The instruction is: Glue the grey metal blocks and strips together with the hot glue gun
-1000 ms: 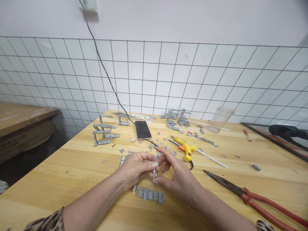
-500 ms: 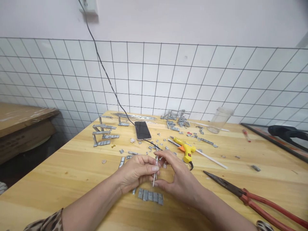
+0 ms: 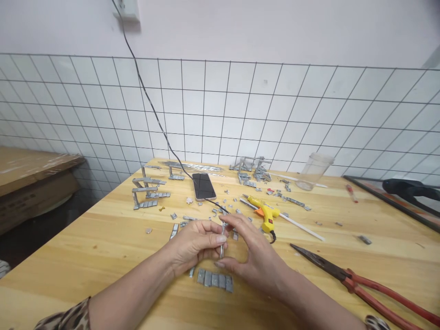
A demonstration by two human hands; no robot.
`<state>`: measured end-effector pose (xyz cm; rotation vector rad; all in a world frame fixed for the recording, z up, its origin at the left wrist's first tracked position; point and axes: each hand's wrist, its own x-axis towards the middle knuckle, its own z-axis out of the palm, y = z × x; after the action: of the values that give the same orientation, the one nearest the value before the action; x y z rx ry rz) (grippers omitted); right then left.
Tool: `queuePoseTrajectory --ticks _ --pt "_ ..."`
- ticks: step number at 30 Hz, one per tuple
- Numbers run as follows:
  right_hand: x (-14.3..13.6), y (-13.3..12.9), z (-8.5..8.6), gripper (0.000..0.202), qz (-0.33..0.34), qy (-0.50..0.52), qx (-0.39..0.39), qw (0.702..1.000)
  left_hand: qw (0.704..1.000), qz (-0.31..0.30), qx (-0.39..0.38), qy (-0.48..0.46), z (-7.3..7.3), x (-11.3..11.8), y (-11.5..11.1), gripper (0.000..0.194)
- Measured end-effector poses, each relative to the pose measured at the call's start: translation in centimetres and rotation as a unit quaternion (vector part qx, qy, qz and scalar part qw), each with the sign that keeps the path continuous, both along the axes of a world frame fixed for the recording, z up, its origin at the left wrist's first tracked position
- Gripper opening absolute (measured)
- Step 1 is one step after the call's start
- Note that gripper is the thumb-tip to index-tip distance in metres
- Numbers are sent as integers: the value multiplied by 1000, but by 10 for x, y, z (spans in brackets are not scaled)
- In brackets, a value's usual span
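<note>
Near the middle of the table, my left hand [image 3: 201,243] pinches a small bundle of thin metal rods [image 3: 222,245] between thumb and fingers. The rods stand roughly upright. My right hand [image 3: 252,252] curves round them from the right, its index finger at their top end and its thumb by the lower end. Just below the hands lies a row of joined grey metal strips [image 3: 215,280]. Another small strip [image 3: 174,231] is partly beside my left hand.
A yellow glue gun [image 3: 266,214] and white stick lie behind my right hand; red-handled pliers [image 3: 350,279] are at right. Farther back are a phone [image 3: 204,187] with a cable, grey metal frames [image 3: 146,190], scattered pieces and a clear cup [image 3: 314,172].
The rods in my left hand now stand more evenly together; the one that stuck out below has shifted up. My right thumb has moved slightly left.
</note>
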<state>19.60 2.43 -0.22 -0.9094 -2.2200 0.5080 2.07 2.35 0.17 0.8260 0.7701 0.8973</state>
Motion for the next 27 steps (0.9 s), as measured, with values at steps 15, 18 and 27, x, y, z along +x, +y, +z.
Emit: queuePoseTrajectory --ticks 15,18,27 --pt "0 0 -5 75 -23 8 25 999 998 -24 41 40 -1 -2 0 25" --pt "-2 1 -5 74 -22 17 27 999 998 -18 49 47 0 -2 0 24" --pt "-2 0 -8 65 -32 20 45 998 998 -30 40 37 -3 -3 1 23"
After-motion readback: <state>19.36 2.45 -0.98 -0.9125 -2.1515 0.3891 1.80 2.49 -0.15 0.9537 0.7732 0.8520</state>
